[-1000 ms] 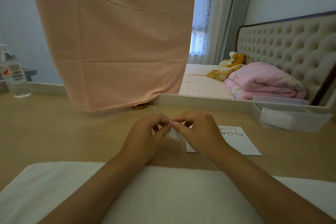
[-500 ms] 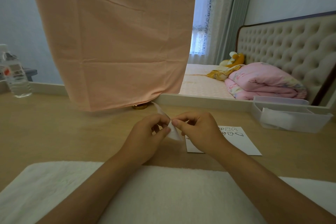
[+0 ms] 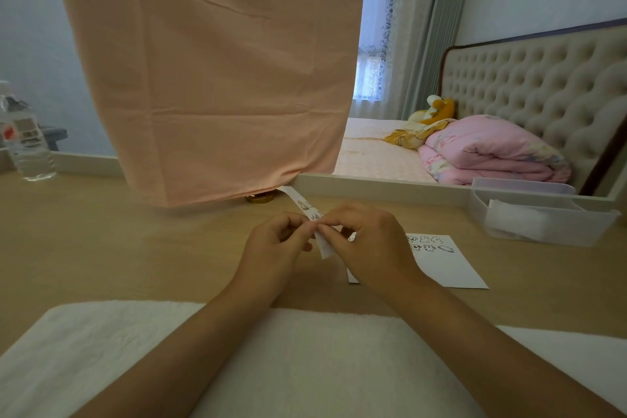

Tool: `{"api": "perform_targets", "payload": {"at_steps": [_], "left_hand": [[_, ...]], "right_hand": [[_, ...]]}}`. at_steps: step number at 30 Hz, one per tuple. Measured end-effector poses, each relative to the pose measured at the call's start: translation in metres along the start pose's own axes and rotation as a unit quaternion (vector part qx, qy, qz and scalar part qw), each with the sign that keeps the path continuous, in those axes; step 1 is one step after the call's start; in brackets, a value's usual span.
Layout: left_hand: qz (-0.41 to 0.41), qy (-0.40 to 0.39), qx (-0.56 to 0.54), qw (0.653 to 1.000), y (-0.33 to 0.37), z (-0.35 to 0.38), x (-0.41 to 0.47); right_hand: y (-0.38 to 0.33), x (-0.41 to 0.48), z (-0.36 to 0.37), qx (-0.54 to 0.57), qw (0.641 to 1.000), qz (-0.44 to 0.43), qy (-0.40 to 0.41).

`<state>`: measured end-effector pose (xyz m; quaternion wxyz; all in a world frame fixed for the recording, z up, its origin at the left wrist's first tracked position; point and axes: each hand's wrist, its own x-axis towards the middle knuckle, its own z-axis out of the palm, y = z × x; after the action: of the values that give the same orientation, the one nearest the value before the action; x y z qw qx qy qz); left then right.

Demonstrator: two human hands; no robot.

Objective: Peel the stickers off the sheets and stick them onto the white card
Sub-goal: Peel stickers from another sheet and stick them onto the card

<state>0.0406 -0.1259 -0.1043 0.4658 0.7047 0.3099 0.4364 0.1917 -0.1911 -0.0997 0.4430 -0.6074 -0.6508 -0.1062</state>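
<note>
Head view, from the left: a clear water bottle (image 3: 29,142) stands at the far left edge of the worktop (image 3: 101,248). Its label carries a red mark and some print, too small to read. Next to it, a large peach cloth (image 3: 210,71) hangs down over the middle of the scene and hides what lies behind it. A gold round thing (image 3: 259,198) peeks out from under its lower edge.

At the centre, both forearms lie across a white towel (image 3: 305,366) at the near edge. The left hand (image 3: 274,248) and the right hand (image 3: 369,244) meet above the worktop. Each has a closed grip, fingertips and thumb pinching a narrow sticker strip (image 3: 300,201). The strip runs up and away from the fingers, showing small printed figures, and its blank lower end hangs between the hands. Whether a sticker is lifting off cannot be told.

Just right of the right hand, the white card (image 3: 448,265) lies flat on the worktop, its near left corner hidden by that hand. Two short rows of small cartoon stickers (image 3: 425,243) sit along its far edge, with no legible writing.

Further right, a clear plastic box (image 3: 543,214) holds something white. Behind the worktop there is a bed (image 3: 373,153) with a folded pink quilt (image 3: 492,153), a plush toy (image 3: 437,108) and a tufted headboard (image 3: 543,85).
</note>
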Motion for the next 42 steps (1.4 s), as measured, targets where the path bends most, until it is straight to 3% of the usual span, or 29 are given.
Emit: {"api": "perform_targets", "payload": {"at_steps": [5, 13, 25, 31, 35, 42], "left_hand": [[0.029, 0.014, 0.062, 0.998, -0.002, 0.001, 0.001], [0.068, 0.015, 0.095, 0.993, -0.003, 0.0, 0.0], [0.103, -0.007, 0.14, 0.985, -0.003, -0.005, 0.001], [0.086, 0.008, 0.091, 0.992, -0.004, -0.003, 0.001], [0.058, 0.015, 0.037, 0.997, -0.004, 0.0, 0.0], [-0.011, 0.031, -0.053, 0.998, -0.004, 0.003, 0.001]], "right_hand": [[-0.003, 0.0, 0.0, 0.003, 0.999, 0.046, -0.004], [-0.006, 0.003, -0.001, 0.107, 0.979, 0.172, -0.033], [-0.009, 0.007, -0.008, 0.125, 0.972, 0.192, -0.05], [-0.014, 0.008, -0.011, 0.089, 0.975, 0.194, -0.053], [-0.016, 0.011, -0.012, 0.131, 0.964, 0.222, -0.068], [-0.022, 0.015, -0.017, 0.261, 0.896, 0.349, -0.082]]}}
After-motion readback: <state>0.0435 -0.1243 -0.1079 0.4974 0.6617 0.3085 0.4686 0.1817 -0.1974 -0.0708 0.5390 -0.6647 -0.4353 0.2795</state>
